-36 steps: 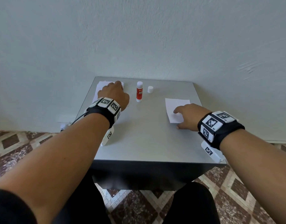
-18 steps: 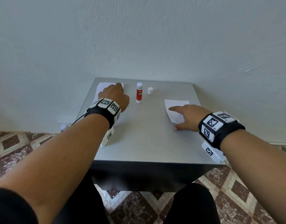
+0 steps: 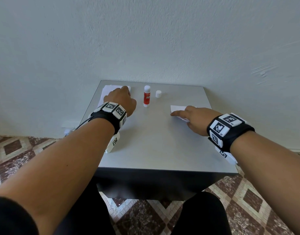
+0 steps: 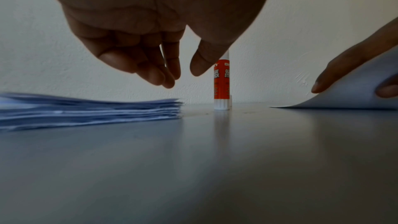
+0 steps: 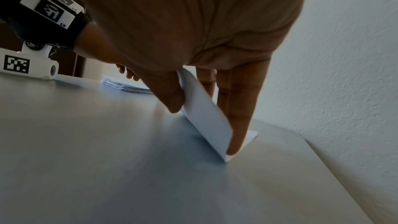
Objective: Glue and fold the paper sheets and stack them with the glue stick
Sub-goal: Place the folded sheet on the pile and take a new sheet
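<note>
A single white paper sheet (image 3: 177,108) lies at the right of the grey table (image 3: 154,146). My right hand (image 3: 188,116) pinches it: in the right wrist view the thumb lifts one flap (image 5: 206,118) while straight fingers (image 5: 239,125) press the flat part down. A stack of paper sheets (image 3: 106,92) sits at the back left corner. My left hand (image 3: 122,100) hovers just above the stack (image 4: 86,113), fingers (image 4: 150,72) loosely curled and holding nothing. The red and white glue stick (image 3: 147,96) stands upright and uncapped between the hands, also seen in the left wrist view (image 4: 221,83).
The white glue cap (image 3: 158,94) stands just right of the glue stick near the wall. The table is small and pushed against a white wall, with its edges close on all sides. The tiled floor and the person's knees lie below the front edge.
My right hand has slid left over the single sheet and raised one edge of it off the table. The left hand has stayed over the stack.
</note>
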